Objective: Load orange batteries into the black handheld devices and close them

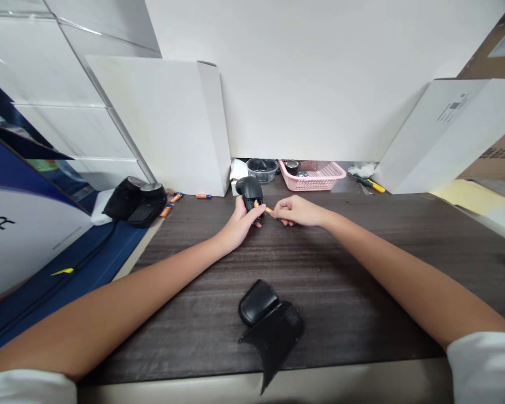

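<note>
My left hand (238, 224) is closed around a black rounded device (248, 189), whose opened battery compartment faces me and shows orange inside. Just to its right, my right hand (292, 212) pinches an orange battery (270, 211) close to the compartment. Whether that battery touches the device I cannot make out. Nearer to me on the dark wooden tabletop (340, 280) lie a black rounded cover (258, 303) and a black curved piece (276, 336) with a pointed end, which overhangs the front edge.
Loose orange batteries (203, 196) lie at the back left, near two black devices (137, 202). Along the back stand a clear bowl (262, 170), a pink basket (313, 182) and a yellow-handled tool (376, 186). White boxes (164, 123) rise on both sides.
</note>
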A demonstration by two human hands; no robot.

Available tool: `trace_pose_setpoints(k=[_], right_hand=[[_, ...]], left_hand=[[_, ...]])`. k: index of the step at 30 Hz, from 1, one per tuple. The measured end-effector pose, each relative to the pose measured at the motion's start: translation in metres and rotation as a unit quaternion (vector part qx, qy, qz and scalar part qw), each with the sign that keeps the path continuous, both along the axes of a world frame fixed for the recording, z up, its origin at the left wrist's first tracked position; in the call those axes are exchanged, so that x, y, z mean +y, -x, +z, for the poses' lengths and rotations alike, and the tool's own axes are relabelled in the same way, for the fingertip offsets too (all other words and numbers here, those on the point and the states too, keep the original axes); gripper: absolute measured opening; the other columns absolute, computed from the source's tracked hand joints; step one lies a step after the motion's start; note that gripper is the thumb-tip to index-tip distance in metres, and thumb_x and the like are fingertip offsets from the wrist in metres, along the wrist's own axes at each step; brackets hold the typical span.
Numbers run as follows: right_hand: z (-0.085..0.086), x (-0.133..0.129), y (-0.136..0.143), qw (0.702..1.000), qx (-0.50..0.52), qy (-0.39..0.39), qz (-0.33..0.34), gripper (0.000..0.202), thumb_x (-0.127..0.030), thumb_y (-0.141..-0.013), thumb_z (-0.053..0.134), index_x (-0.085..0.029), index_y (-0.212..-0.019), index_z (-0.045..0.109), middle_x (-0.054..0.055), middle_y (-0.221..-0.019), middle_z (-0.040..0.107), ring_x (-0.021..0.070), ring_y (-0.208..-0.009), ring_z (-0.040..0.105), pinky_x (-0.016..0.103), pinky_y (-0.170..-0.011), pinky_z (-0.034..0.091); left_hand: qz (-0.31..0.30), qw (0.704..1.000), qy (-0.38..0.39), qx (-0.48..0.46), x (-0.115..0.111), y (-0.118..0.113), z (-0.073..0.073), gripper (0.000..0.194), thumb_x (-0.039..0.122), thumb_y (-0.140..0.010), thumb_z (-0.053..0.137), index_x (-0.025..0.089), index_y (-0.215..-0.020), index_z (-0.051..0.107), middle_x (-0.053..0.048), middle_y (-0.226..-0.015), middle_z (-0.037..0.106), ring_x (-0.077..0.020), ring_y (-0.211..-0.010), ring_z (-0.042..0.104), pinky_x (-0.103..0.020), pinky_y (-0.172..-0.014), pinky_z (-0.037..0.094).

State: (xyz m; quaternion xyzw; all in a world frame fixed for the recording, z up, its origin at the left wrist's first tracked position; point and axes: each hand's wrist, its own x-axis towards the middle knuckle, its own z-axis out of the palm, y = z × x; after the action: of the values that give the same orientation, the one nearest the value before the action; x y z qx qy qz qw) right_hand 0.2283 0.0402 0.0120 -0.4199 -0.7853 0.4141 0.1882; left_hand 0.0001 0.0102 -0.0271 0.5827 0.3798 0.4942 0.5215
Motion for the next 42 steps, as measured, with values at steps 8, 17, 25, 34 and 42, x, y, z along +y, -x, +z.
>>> trace_pose_setpoints(k=[8,17,25,34,42], right_hand=[[-0.021,-0.017,0.039,0.975,0.202,0.073,-0.048,0.041,-0.056,-0.088,0.076,-0.019,-0.072,0.066,-0.001,-0.063,0.062,0.0107,-0.055,0.052,0.026,-0.054,0.037],[-0.016,-0.027,0.03,0.972,0.113,-0.141,-0.147,0.055,-0.059,-0.101,0.059,-0.02,-0.062,0.059,0.001,-0.061,0.06,0.0143,-0.06,0.052,0.03,-0.061,0.038],[-0.022,-0.023,0.03,0.936,0.202,-0.134,-0.255,0.067,-0.07,-0.094,0.069,-0.028,-0.141,0.046,0.003,-0.102,0.074,0.0174,-0.074,0.067,0.03,-0.066,0.053],[-0.021,-0.021,0.035,0.932,0.31,-0.068,-0.173,0.08,-0.057,-0.095,0.072,-0.031,-0.161,0.036,0.012,-0.148,0.067,0.0222,-0.099,0.076,0.033,-0.072,0.065],[-0.005,-0.085,0.013,0.938,0.332,-0.066,-0.076,0.066,-0.04,-0.099,0.073,-0.027,-0.159,0.046,0.012,-0.163,0.06,0.0297,-0.147,0.062,0.048,-0.12,0.056]], left_hand=[[-0.063,0.982,-0.141,0.107,-0.001,0.007,-0.009,0.067,0.041,-0.089,0.086,0.024,-0.134,0.039,-0.005,-0.121,0.056,-0.0243,-0.118,0.061,-0.042,-0.106,0.053],[-0.037,0.984,-0.129,0.117,-0.001,0.005,-0.005,0.053,0.042,-0.096,0.078,0.019,-0.141,0.06,-0.011,-0.13,0.071,-0.0284,-0.125,0.065,-0.044,-0.115,0.05],[0.008,0.984,-0.123,0.127,-0.004,0.009,0.002,0.048,0.042,-0.102,0.071,0.019,-0.144,0.071,-0.009,-0.142,0.076,-0.0308,-0.134,0.068,-0.046,-0.122,0.047],[0.015,0.966,-0.202,0.159,-0.018,0.009,0.015,0.057,0.043,-0.096,0.081,0.026,-0.148,0.068,-0.01,-0.147,0.069,-0.0285,-0.132,0.065,-0.036,-0.103,0.055],[-0.032,0.997,-0.067,0.036,-0.043,0.003,0.036,0.05,0.051,-0.098,0.078,0.023,-0.136,0.064,-0.005,-0.113,0.069,-0.0184,-0.098,0.065,-0.03,-0.087,0.052]])
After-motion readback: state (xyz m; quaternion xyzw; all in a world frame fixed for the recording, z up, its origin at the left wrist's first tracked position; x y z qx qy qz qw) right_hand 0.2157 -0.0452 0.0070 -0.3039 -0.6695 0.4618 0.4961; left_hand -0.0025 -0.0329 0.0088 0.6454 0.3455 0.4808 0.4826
